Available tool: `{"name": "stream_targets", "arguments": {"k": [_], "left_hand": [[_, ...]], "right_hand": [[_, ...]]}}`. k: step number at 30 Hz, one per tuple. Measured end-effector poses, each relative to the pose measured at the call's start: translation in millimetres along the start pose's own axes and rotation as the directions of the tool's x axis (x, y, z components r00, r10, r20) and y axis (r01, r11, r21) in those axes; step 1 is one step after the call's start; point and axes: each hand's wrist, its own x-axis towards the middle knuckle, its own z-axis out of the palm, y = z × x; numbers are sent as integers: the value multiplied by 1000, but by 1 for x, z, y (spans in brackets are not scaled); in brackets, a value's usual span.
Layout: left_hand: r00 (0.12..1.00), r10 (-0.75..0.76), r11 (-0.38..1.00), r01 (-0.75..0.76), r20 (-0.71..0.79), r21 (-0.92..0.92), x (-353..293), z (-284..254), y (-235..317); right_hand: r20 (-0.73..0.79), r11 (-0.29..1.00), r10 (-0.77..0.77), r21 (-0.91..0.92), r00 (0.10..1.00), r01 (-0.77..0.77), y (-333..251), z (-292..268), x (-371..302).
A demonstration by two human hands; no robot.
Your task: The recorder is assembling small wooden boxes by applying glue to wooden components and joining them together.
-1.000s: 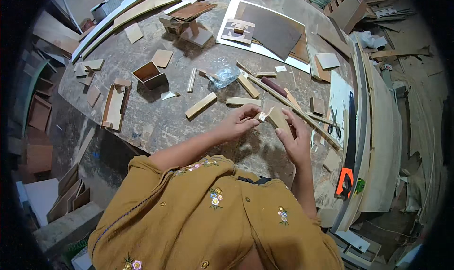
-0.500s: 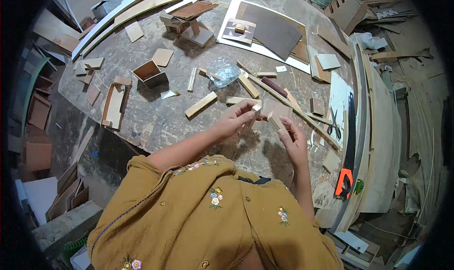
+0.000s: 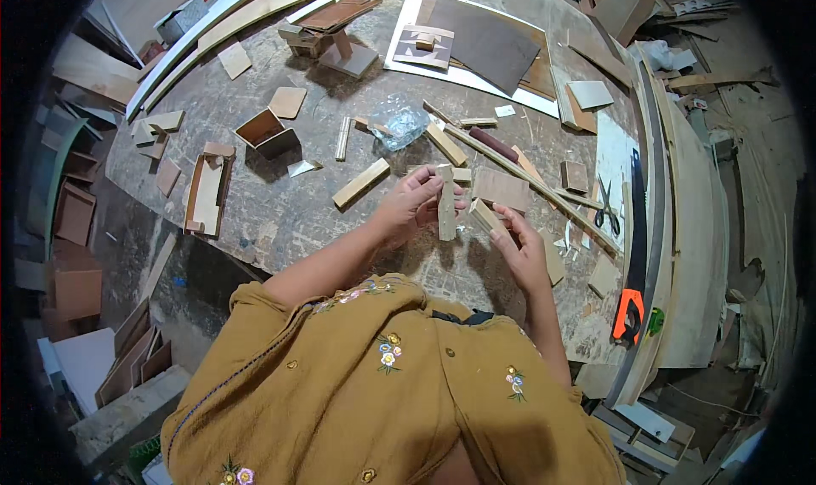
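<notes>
My left hand (image 3: 416, 198) grips a short pale wooden block (image 3: 446, 203), held upright with its broad face showing. In my right hand (image 3: 520, 245) is a second wooden block (image 3: 487, 218), tilted and pinched between thumb and fingers. The two blocks are apart, both above the near part of the worktable (image 3: 297, 221). Just beyond them lie a flat square wooden piece (image 3: 500, 189) and another pale block (image 3: 371, 184). A thin wooden piece (image 3: 551, 260) lies partly hidden behind my right hand.
A crumpled clear plastic bag (image 3: 399, 124) lies at mid-table beside wooden strips. To the right are scissors (image 3: 606, 210) and a handsaw (image 3: 631, 306) with an orange handle along the edge. An open wooden box (image 3: 266, 135) and a narrow tray (image 3: 206, 198) stand left. Boards (image 3: 476, 47) lie at the back.
My left hand has turned its block, so the broad face now shows. My right hand has shifted slightly down with its block. The view has moved a little.
</notes>
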Motion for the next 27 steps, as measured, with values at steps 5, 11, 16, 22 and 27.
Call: {"name": "stream_targets", "arguments": {"k": [5,11,16,22,27], "left_hand": [[996,79,996,-81,46,46,-1,-5,-6],[985,166,968,-171,47,181,-4,-2,-6],[977,203,944,-213,64,253,-3,1,-3],[974,217,942,-225,62,250,-4,3,-1],[972,219,936,-234,87,264,-4,3,-3]], "right_hand": [[30,988,-74,-136,997,78,-1,1,-3],[38,953,-91,-285,995,98,-7,8,-4],[76,866,-176,-462,981,191,11,12,-6],[73,807,-213,-549,974,217,14,19,-10],[58,819,-205,-536,977,204,10,23,-10]]}}
